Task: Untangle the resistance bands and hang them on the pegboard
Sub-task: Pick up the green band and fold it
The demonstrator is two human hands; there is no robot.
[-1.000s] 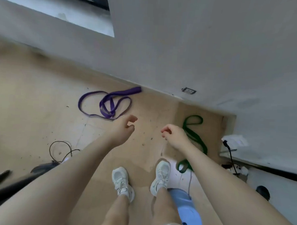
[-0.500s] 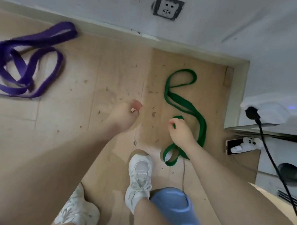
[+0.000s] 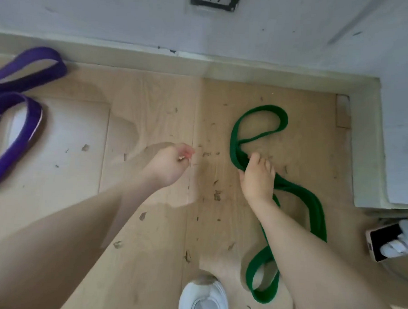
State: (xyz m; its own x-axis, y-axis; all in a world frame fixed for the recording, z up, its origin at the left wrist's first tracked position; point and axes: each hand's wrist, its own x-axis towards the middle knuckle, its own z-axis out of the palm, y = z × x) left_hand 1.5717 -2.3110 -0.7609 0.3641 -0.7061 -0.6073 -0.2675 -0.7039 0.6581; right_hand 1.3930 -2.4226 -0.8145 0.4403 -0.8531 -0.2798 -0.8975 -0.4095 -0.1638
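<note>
No brand, label or writing can be read anywhere in the frame. The right hand (image 3: 258, 177) reaches down from the lower right, forearm running diagonally up to the centre right, and its fingers curl onto the green resistance band (image 3: 315, 213) where two of its strands cross; the fingertips and thumb are on the band and appear to close round it, though the grip itself is partly hidden by the back of the hand. The green resistance band lies on the wooden floor (image 3: 153, 105) in a loose twisted shape, with one loop above the hand toward the upper right and another loop at the bottom centre right, beside a white shoe (image 3: 203, 301). The left hand (image 3: 170, 164) hangs over the middle of the frame with its fingers loosely curled, holding nothing and well apart from either band. The purple resistance band (image 3: 19, 132) lies in loops at the far left edge. A wall socket (image 3: 214, 0) sits at the top centre, and a phone (image 3: 381, 241) lies at the right edge.
</note>
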